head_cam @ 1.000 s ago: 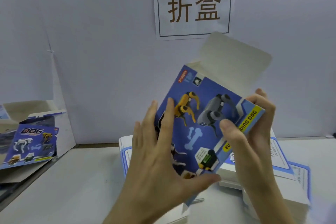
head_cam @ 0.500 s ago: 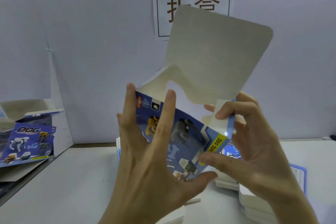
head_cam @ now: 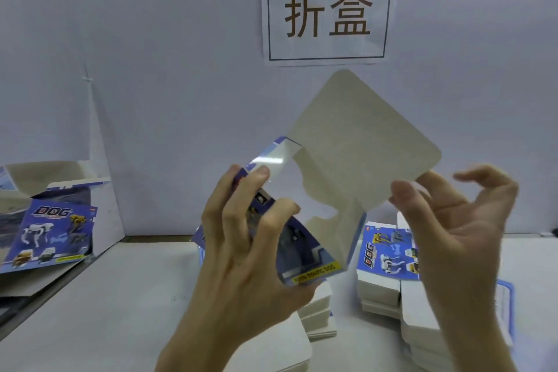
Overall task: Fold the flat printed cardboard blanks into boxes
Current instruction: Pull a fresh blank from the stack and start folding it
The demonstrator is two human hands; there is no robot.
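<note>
**Q:** Where is the box?

**A:** Centre frame, held above the bench [head_cam: 120, 296]. My left hand [head_cam: 241, 251] grips the half-folded box [head_cam: 305, 254], fingers [head_cam: 246, 190] curled over its printed face and thumb at its near edge.

**Q:** And the right?

**A:** My right hand [head_cam: 459, 235] holds nothing, its fingers loosely curled, just right of the plain flap [head_cam: 362, 142] standing up from the box. I cannot tell whether the thumb touches it. Stacked blanks [head_cam: 383, 251] lie on the bench behind, with a folded box [head_cam: 51, 235] at far left.
</note>
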